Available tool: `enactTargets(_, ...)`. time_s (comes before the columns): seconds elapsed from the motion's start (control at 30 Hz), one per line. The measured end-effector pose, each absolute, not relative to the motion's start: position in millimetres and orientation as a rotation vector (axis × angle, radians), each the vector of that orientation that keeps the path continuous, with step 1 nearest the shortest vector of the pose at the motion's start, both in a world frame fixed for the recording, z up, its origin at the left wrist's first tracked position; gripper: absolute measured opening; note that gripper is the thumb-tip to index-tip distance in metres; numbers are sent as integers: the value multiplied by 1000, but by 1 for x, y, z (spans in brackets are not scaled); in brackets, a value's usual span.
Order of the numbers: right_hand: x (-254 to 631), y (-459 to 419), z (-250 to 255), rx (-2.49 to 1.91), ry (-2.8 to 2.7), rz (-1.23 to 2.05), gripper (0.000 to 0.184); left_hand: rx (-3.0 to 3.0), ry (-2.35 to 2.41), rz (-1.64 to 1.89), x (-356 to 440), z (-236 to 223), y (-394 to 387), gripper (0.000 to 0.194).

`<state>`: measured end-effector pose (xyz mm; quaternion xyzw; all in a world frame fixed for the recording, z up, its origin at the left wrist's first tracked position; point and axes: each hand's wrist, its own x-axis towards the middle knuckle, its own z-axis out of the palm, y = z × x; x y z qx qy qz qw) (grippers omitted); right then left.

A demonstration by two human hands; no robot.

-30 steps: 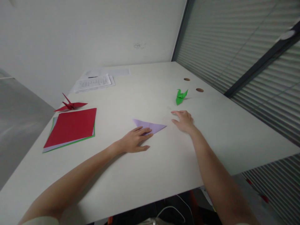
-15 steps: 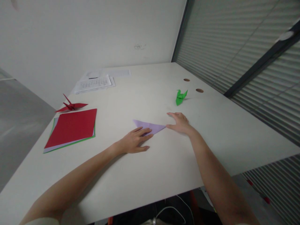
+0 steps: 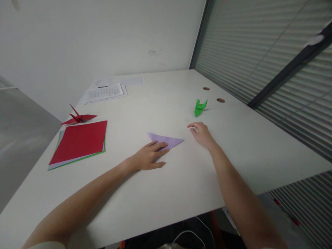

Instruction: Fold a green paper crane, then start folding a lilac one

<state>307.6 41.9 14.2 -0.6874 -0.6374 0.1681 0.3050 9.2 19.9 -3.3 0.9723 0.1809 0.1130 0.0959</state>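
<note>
A sheet of purple origami paper [image 3: 169, 141], folded into a triangle, lies on the white table [image 3: 145, 200]. My left hand [image 3: 151, 155] rests flat on its left part, fingers spread, hiding some of the lower edge. Just right of the triangle's right tip is my right hand [image 3: 201, 133], apart from the paper. Its thumb and fingers are a little apart, with nothing between them. Beyond that hand stands a green folded paper crane [image 3: 199, 108].
On the left lies a stack of square paper with a red sheet [image 3: 81, 141] on top. A red paper crane [image 3: 79, 118] sits behind it. Printed pages [image 3: 103, 92] lie at the back left. Window blinds [image 3: 259, 52] border the table on the right.
My right hand moved left to the triangle's right tip, then drew back up and to the right, its fingers now closer together. My left hand has stayed on the paper.
</note>
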Motion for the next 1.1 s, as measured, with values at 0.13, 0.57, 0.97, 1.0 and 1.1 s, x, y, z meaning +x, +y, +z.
enactTargets(0.13, 260, 29, 25, -1253, -1423, 1222, 30, 2886, 549, 339, 9, -4, 20, 60)
enactTargets(0.57, 274, 33, 25, -1357, -1356, 1269, 24, 2884, 554, 304, 9, -2, 19, 61)
enactTargets(0.97, 268, 31, 21, -1296, -1431, 1500, 20, 2874, 553, 315, 9, -2, 20, 62)
enactTargets(1.0, 267, 31, 20, -1317, -1476, 1548, 20, 2871, 554, 319, 9, -2, 20, 62)
enactTargets(1.1, 274, 35, 18, -1627, -1545, 1143, 20, 2869, 559, 331, 9, -3, 20, 61)
